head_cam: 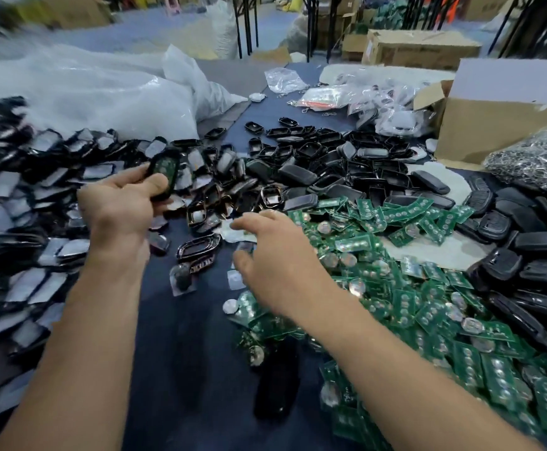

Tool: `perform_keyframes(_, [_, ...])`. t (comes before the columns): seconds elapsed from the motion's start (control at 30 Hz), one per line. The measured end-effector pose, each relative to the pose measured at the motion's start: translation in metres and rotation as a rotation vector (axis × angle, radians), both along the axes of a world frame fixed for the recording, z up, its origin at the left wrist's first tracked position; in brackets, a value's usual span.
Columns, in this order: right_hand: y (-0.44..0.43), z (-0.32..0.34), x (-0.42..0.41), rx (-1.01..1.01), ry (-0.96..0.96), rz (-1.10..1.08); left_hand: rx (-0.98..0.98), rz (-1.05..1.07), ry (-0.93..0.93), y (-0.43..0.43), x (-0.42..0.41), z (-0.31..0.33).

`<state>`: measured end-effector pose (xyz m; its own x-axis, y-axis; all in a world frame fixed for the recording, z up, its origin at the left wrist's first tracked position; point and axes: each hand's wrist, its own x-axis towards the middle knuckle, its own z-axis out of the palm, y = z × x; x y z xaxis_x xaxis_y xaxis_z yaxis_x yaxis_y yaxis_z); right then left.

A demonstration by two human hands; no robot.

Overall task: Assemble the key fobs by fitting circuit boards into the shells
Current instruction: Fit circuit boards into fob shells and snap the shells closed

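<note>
Dark table (184,353) — cardboard boxes (421,48) behind | left hand (119,206) grips shell (172,185) holding board (165,165) | right hand (278,265) loose, empty

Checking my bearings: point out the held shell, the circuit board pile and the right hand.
held shell (173,187): head view, black lower end
circuit board pile (428,301): head view, heap's middle
right hand (278,268): head view, its back

A black shell (174,177) with a green circuit board (163,166) inside is pinched upright in the left hand (119,209).
</note>
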<state>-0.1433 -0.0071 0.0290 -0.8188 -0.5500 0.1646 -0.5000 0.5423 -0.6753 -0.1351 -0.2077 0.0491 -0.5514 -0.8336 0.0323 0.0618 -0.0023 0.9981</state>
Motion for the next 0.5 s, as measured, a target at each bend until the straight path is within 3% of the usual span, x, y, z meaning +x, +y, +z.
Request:
perform_keyframes(0.2, [-0.093, -0.001, -0.034, 0.126, -0.029, 0.057, 0.087, 0.109, 0.044, -0.015, 0.013, -0.021])
perform_keyframes(0.5, [-0.153, -0.013, -0.063, 0.306, 0.199, 0.098, 0.17, 0.159, 0.094, -0.012, 0.008, -0.031])
